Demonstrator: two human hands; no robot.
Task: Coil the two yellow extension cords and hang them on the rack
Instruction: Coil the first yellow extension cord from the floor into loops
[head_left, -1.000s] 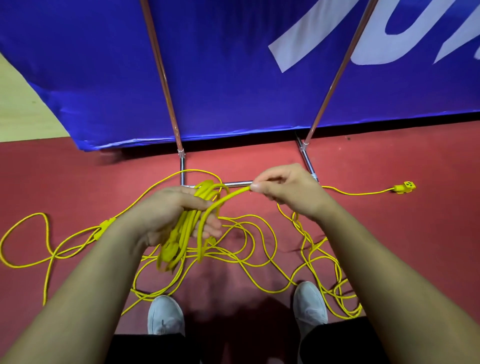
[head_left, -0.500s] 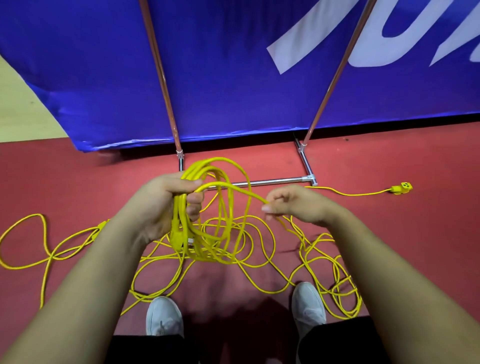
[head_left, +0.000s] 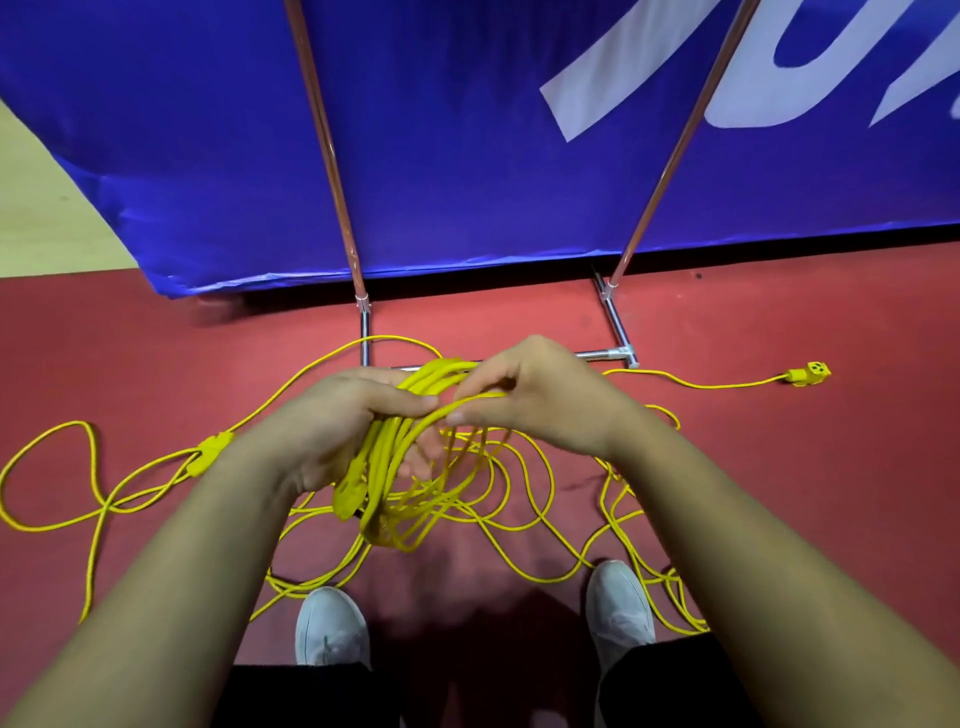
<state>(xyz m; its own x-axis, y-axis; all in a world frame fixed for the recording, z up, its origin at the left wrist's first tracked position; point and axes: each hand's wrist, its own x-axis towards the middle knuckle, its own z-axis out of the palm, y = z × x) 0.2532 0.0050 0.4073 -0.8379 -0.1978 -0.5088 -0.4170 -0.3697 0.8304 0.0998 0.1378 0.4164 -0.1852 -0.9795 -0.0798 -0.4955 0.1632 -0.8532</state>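
My left hand (head_left: 332, 431) grips a bundle of yellow cord loops (head_left: 387, 467) that hang down from it. My right hand (head_left: 540, 400) pinches a strand of the same cord and lays it against the top of the bundle, close to my left fingers. Loose yellow cord (head_left: 519, 499) lies tangled on the red floor below. A joined plug pair (head_left: 210, 452) lies at the left, and a yellow socket end (head_left: 808, 374) lies at the right. The rack's two slanted poles (head_left: 332, 171) rise ahead from its metal base (head_left: 615, 356).
A blue banner (head_left: 467, 156) hangs behind the rack poles. My two grey shoes (head_left: 330, 626) stand among the cord on the red floor (head_left: 805, 493). A loose loop of cord (head_left: 47, 483) spreads at the far left.
My right hand moved from the lower right up and left, bringing another length of cord to the bundle in my left hand. The bundle has gained a loop.
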